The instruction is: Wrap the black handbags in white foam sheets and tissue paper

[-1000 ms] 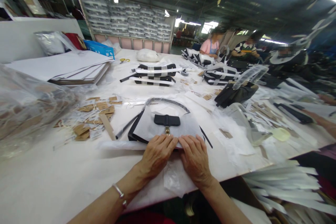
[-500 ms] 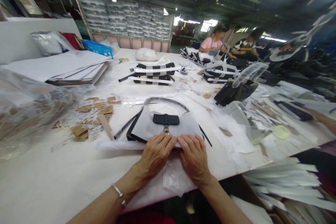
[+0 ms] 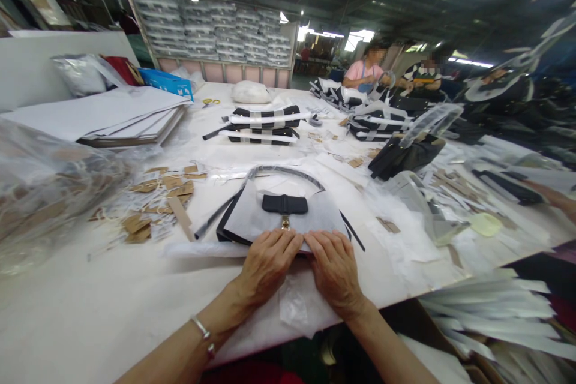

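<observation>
A black handbag lies in front of me, its front covered by a white sheet. Its black flap tab and gold clasp show through, and the wrapped strap arches behind. My left hand grips the near edge just left of the clasp, fingers together on top. Beside it, my right hand grips the same edge on the right. Both thumbs are mostly hidden. A rolled white wrap sticks out at the bag's left, and a crumpled clear plastic piece lies between my wrists.
Brown tags and a clear plastic bag lie on the left. Wrapped handbags sit farther back. Another dark bag stands right, near loose white sheets. White strips fill a box below the table. Co-workers are behind.
Both hands stay at the bag's near edge, and the right hand has shifted very slightly. The bag has not visibly moved. At the back right, a co-worker's arms have moved.
</observation>
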The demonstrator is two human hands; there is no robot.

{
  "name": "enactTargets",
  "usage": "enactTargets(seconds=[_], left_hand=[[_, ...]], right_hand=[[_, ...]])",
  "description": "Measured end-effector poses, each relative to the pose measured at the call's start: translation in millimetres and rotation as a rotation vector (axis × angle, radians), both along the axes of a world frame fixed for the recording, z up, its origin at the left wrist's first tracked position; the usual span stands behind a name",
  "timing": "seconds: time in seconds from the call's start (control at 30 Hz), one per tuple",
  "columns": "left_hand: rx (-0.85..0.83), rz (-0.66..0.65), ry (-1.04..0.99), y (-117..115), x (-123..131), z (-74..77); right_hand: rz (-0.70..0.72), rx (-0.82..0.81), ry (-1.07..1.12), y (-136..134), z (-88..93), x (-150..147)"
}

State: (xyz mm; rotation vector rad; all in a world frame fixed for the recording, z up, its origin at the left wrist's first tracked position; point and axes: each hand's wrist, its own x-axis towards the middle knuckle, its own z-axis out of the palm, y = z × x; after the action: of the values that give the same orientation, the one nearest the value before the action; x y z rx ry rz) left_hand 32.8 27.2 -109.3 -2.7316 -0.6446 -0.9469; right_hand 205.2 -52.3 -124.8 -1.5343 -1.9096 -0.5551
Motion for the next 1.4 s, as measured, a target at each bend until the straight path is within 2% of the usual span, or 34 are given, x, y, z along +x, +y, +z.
enactTargets(seconds=[0.47, 0.97, 1.4], left_hand=[[-0.026, -0.002, 0.009, 0.9, -0.9, -5.3], [0.020, 0.001, -0.017, -0.1, -1.0, -3.9], [0.037, 0.017, -0.020, -1.4, -1.4, -7.3]], right_hand=[[-0.015, 0.001, 0.009, 0.5, 0.5, -2.6], [-0.051, -0.041, 0.001, 0.0, -4.5, -3.2], [-0.053, -0.013, 0.041, -1.2, -4.5, -6.8]])
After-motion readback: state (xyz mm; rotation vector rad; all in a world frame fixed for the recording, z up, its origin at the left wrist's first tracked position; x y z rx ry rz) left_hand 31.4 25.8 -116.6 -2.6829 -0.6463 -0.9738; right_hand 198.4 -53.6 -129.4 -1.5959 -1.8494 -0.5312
